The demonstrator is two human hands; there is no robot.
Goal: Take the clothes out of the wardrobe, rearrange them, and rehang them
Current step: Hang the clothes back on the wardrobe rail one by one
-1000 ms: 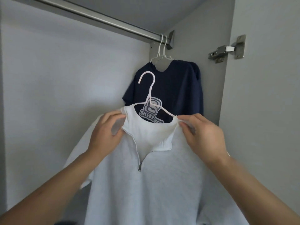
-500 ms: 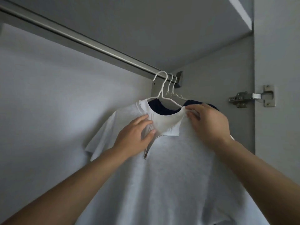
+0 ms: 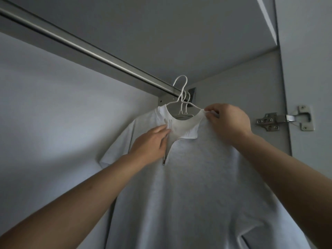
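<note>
Already the pale grey zip-neck top (image 3: 194, 177) hangs on its white hanger (image 3: 180, 90), whose hook sits over the metal wardrobe rail (image 3: 86, 49) at its far right end, just in front of two more white hooks crowded against the rail bracket. The right hand (image 3: 228, 121) pinches the collar edge where the hanger arm comes out, thumb and fingers curled on the fabric. The left hand (image 3: 152, 142) lies with straight fingers flat on the folded-down collar beside the zip, pressing rather than gripping. By the look of it this garment is as good as rehung; what is left for it seems to be squaring the collar and shoulders, then letting go. What hangs on the hooks behind is hidden by the top, so how much of the whole job is left cannot be judged.
</note>
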